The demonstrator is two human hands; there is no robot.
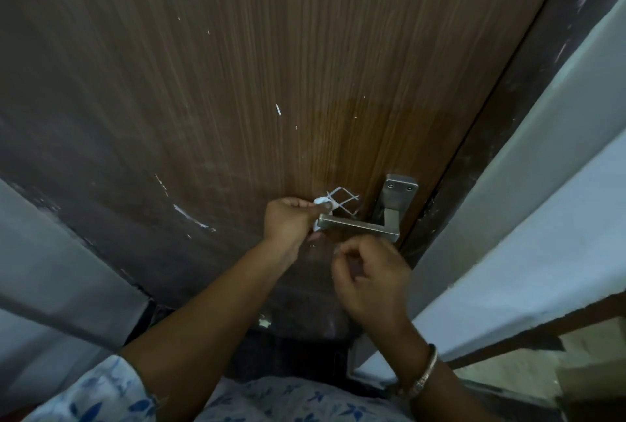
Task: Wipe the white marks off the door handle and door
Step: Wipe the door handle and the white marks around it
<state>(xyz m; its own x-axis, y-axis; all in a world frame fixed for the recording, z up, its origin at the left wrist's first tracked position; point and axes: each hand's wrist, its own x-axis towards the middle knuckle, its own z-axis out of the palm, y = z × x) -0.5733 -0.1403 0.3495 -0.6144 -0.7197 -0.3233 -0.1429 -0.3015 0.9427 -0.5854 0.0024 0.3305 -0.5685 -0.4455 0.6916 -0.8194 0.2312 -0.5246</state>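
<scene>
A brown wood-grain door [257, 82] fills the view. Its steel lever handle [359, 225] points left from a plate [398, 198] near the door's right edge. White crisscross marks [343, 206] sit on the door just above the lever. My left hand [288, 221] pinches a small white wad of tissue [321, 201] and presses it against the left end of those marks. My right hand [371, 277] hovers below the lever with fingers curled; nothing shows in it.
More white streaks [189, 216] and a short white dash [278, 110] lie on the door to the left and above. The dark door frame [508, 110] and a pale blue wall [559, 157] stand on the right. Another pale wall [50, 269] is at the left.
</scene>
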